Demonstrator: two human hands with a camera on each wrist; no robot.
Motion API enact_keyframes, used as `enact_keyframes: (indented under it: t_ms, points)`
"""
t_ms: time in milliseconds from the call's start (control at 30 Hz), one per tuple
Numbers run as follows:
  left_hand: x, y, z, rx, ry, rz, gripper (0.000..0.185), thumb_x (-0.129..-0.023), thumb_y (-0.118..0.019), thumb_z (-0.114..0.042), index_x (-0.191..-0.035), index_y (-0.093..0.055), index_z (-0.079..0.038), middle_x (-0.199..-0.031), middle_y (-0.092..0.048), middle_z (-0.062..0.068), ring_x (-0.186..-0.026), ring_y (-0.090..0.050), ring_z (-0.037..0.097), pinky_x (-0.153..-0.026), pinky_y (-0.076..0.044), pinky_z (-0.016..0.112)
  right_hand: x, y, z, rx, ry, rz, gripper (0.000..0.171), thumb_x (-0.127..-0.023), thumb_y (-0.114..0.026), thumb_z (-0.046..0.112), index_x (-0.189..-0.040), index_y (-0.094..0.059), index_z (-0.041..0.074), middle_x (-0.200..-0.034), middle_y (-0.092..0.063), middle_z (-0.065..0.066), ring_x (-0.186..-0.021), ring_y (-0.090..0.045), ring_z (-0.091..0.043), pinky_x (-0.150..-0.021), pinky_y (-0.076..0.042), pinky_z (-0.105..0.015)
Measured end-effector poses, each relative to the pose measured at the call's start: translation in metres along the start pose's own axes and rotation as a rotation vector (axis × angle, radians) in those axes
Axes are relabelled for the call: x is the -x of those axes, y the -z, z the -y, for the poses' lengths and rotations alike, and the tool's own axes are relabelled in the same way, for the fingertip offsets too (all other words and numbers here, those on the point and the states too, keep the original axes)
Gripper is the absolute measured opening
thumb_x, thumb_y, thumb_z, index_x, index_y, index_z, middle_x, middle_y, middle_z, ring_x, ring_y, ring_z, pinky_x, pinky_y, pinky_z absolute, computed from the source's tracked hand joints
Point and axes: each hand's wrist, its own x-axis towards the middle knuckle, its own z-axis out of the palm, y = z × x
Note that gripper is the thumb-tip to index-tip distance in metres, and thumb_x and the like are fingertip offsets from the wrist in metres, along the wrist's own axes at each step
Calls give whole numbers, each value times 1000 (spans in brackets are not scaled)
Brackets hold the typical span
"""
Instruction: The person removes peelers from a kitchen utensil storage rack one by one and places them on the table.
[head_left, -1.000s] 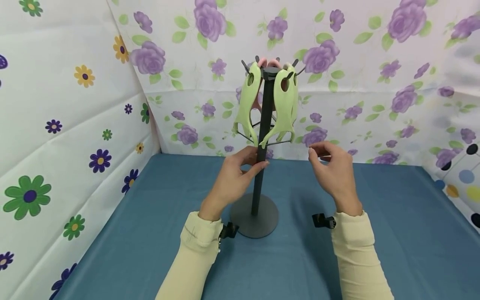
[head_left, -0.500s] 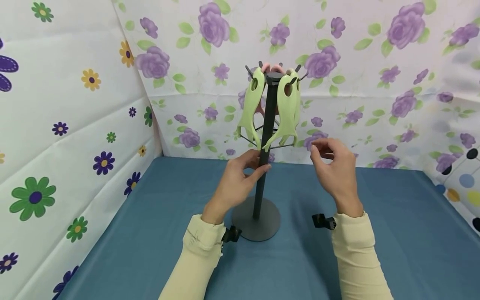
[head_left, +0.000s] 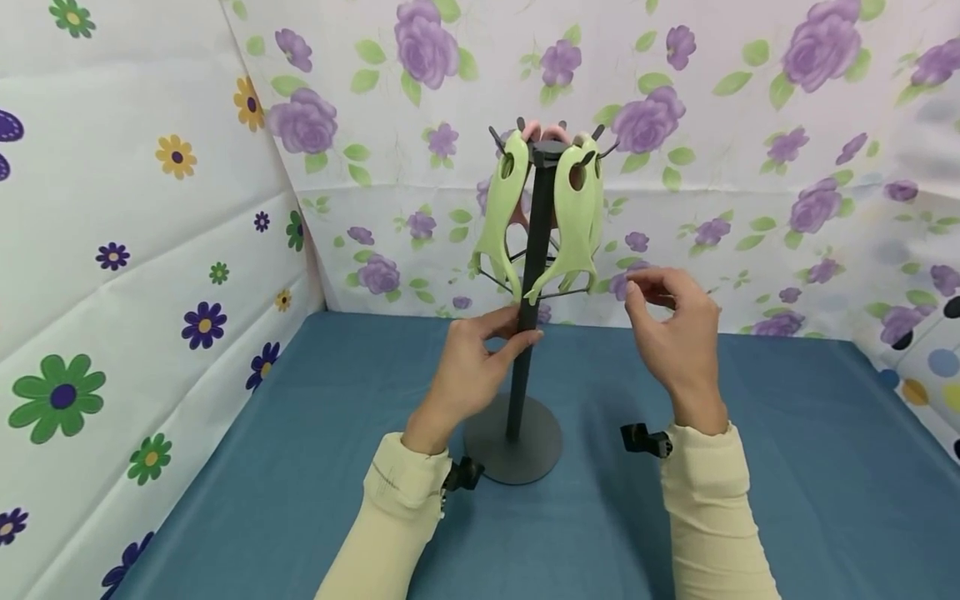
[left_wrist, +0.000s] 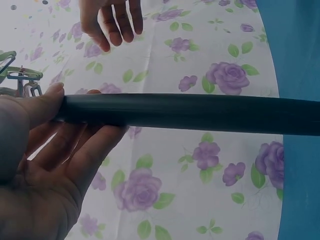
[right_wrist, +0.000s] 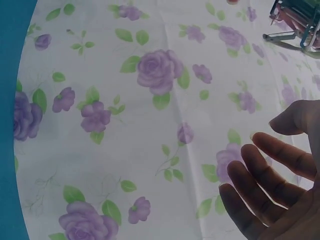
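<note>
1. Though hard to name for sure, best called a dark hanging rack (head_left: pixel 517 392); upright on its round base (head_left: pixel 513 450), near the middle of the blue counter (head_left: pixel 787 467), towards the back
2. Clamped at mid-height by the left hand (head_left: pixel 472 367): thumb on one side of the pole, fingers wrapped round the other, shown plainly in the left wrist view
3. Hung from the top hooks: pale green fish-shaped clips (head_left: pixel 576 217), tails down and just above the left hand's grip; something pink (head_left: pixel 543 132) behind them, too hidden to identify
4. Just right of the pole, at the level of the clips' tails: right hand (head_left: pixel 675 333), raised off the counter, fingers loosely bent, holding nothing and touching nothing
5. Judged as the step in hand: steadying the rack with one of the hands while bringing the other up to the nearest green clip
6. Called for next, by that reading: a firm hold on the pole, then a pinch on a clip's body and a lift clear of its hook, without tipping the rack
7. Around it all: floral cloth walls (head_left: pixel 750 125) and cream sleeves (head_left: pixel 397 508)
</note>
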Motion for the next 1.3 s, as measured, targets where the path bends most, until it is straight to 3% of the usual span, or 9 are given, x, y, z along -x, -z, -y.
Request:
enact_keyframes:
  t_ms: [133,333,700,867,1033,1300]
  points:
    - [0,3,-3,-5,5,-12,33,-98,-71,-21,-130,-72,-14,-108,-79,7,-99,-75,14,-89,-62,33,-1,0,4,-12,14,-19,21,-100,-65,20,-112,-74,6,-108,-72,-9,-97,-63,-9,-93,-50,-21]
    - [0,6,-5,0,18,-9,35,-98,-71,-20,-133,-69,-15,-116,-78,6,-103,-75,11,-94,-60,32,-3,1,7,-34,70,-37,21,-100,-65,17,-113,-74,4,-104,-71,-9,-94,-57,6,-92,-50,-18]
    - [-2,6,-4,10,-1,-23,35,-97,-72,-21,-131,-69,-12,-119,-76,10,-107,-75,16,-93,-61,35,-3,4,28,-117,122,-81,22,-95,-68,7,-117,-72,2,-105,-68,-15,-96,-61,-9,-92,-52,-17]
    - [-1,7,-2,10,-4,-43,35,-97,-73,-20,-130,-69,-10,-119,-75,12,-104,-76,17,-86,-61,32,0,8,43,-159,143,-80,26,-94,-68,3,-119,-70,-2,-109,-67,-19,-100,-63,-16,-93,-53,-20]
    - [0,6,-1,15,8,-45,35,-97,-72,-21,-130,-69,-11,-120,-75,10,-105,-75,16,-92,-61,36,2,12,53,-210,178,-77,32,-92,-71,4,-124,-69,0,-113,-66,-17,-105,-62,-18,-95,-53,-24]
    - [-1,4,-1,-9,-19,-47,36,-96,-73,-20,-130,-69,-10,-117,-76,10,-105,-76,18,-82,-63,35,7,8,67,-184,225,-40,45,-88,-77,10,-131,-66,4,-124,-63,-16,-117,-60,-22,-100,-51,-26]
